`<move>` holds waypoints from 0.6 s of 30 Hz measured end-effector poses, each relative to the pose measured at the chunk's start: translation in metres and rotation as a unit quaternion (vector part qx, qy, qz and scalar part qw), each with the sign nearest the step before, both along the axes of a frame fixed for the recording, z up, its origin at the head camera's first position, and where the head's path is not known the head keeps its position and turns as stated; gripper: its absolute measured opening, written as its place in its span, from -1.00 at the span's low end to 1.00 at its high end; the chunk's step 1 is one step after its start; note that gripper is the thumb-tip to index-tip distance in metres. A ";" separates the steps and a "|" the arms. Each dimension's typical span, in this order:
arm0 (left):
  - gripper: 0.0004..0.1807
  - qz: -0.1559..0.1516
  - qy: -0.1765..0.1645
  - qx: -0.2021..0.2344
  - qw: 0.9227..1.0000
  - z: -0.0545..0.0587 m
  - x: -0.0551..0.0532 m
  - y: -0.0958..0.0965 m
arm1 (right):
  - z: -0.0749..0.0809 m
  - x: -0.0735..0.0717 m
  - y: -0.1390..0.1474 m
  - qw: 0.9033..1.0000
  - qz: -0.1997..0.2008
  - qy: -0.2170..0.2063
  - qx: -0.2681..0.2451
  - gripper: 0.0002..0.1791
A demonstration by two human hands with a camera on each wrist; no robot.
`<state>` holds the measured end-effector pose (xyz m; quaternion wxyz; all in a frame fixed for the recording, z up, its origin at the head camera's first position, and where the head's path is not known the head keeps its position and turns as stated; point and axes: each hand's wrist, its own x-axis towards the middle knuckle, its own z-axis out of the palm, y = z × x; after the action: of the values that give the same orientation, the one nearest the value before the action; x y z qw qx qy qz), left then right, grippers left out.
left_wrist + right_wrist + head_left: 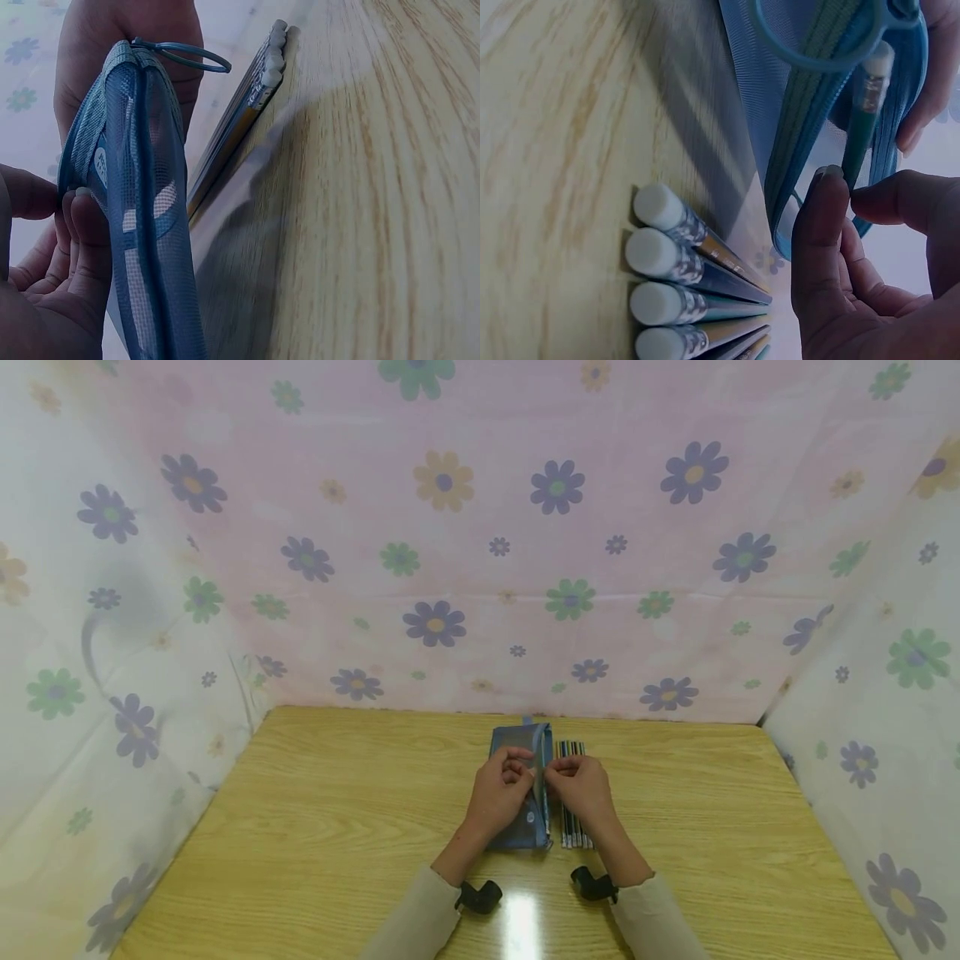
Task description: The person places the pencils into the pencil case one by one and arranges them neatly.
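A blue mesh zip pouch (517,837) lies on the table, its zipped side parted. My left hand (498,793) pinches the pouch's upper edge between thumb and fingers, holding the opening apart. In the right wrist view, my right hand (885,255) pinches a green pencil (859,139) with a white eraser, which sits within the pouch's mouth between the zipper edges. A round blue ring (817,64) hangs at the pouch's end. Beside the pouch, under my right hand, several pencils (573,837) lie in a row with their white erasers toward me.
The wood-grain table (337,810) spreads to both sides. A flowered cloth (480,568) stands behind it, with more cloth at left and right. Black wrist devices (480,897) sit at both cuffs, low over the table.
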<state>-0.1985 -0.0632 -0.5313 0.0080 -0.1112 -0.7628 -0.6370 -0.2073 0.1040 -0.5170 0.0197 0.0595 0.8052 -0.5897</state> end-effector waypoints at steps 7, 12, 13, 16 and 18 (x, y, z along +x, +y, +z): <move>-0.72 -0.007 0.007 0.003 1.000 -0.001 -0.001 0.000 | 0.001 0.001 -0.001 0.999 0.015 -0.002 -0.037 -0.81; -0.72 -0.003 0.008 0.005 1.000 -0.001 -0.001 0.001 | 0.001 0.002 -0.001 1.000 0.018 0.003 -0.023 -0.82; -0.72 -0.002 0.009 0.006 1.000 -0.001 -0.001 0.001 | 0.001 0.002 -0.001 1.000 0.018 0.006 -0.018 -0.82; -0.73 -0.001 0.010 0.006 1.000 0.001 0.000 0.001 | 0.001 0.000 0.000 1.000 0.018 0.016 0.003 -0.82; -0.73 0.000 0.010 0.008 1.000 0.002 0.000 0.001 | 0.002 0.000 0.002 0.999 0.017 0.025 0.018 -0.82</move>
<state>-0.1985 -0.0621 -0.5296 0.0162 -0.1174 -0.7573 -0.6422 -0.2074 0.1057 -0.5148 0.0089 0.0315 0.8168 -0.5760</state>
